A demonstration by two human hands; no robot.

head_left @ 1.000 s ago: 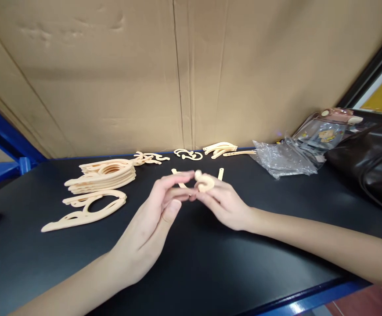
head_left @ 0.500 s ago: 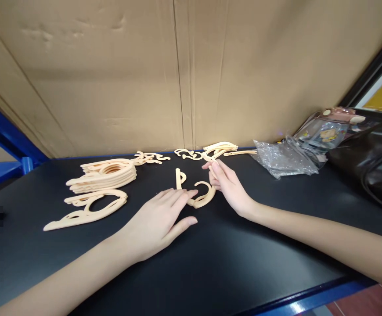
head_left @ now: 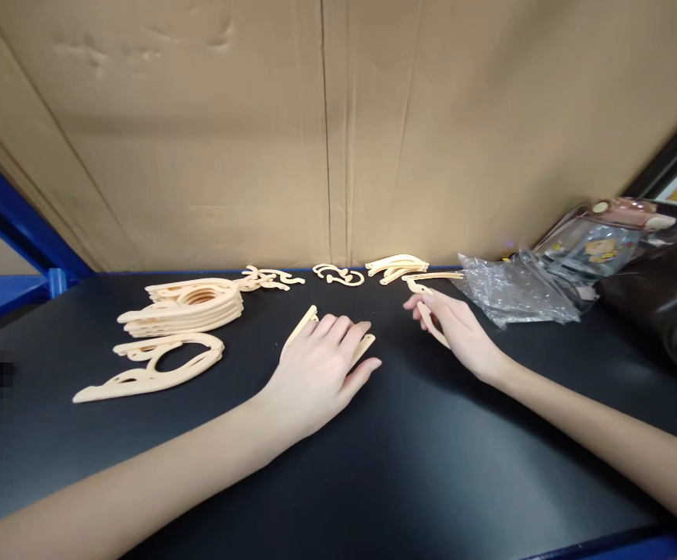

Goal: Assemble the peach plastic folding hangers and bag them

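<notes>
My left hand [head_left: 318, 369] covers the middle of a cream plastic piece [head_left: 299, 333], whose ends stick out on both sides of the fingers. Between the fingers and thumb of my right hand [head_left: 447, 323] is a curved cream arm piece [head_left: 432, 323], raised a little over the table. Behind it lie several cream arm pieces [head_left: 398, 267] and a long thin one [head_left: 435, 275]. Small cream hooks [head_left: 338, 274] rest at the back centre, with more hook-like parts [head_left: 268, 278] to their left.
On the left of the black table [head_left: 245, 498] are a stack of folded cream hangers [head_left: 187, 307] and another folded one [head_left: 157, 377]. Clear plastic bags [head_left: 519, 289] and a dark bag [head_left: 659, 288] lie right. Cardboard [head_left: 198, 155] rises behind.
My right hand has moved right, away from my left, with a curved piece in it. My left hand has shifted right over the cream piece, which is turned differently and more covered.
</notes>
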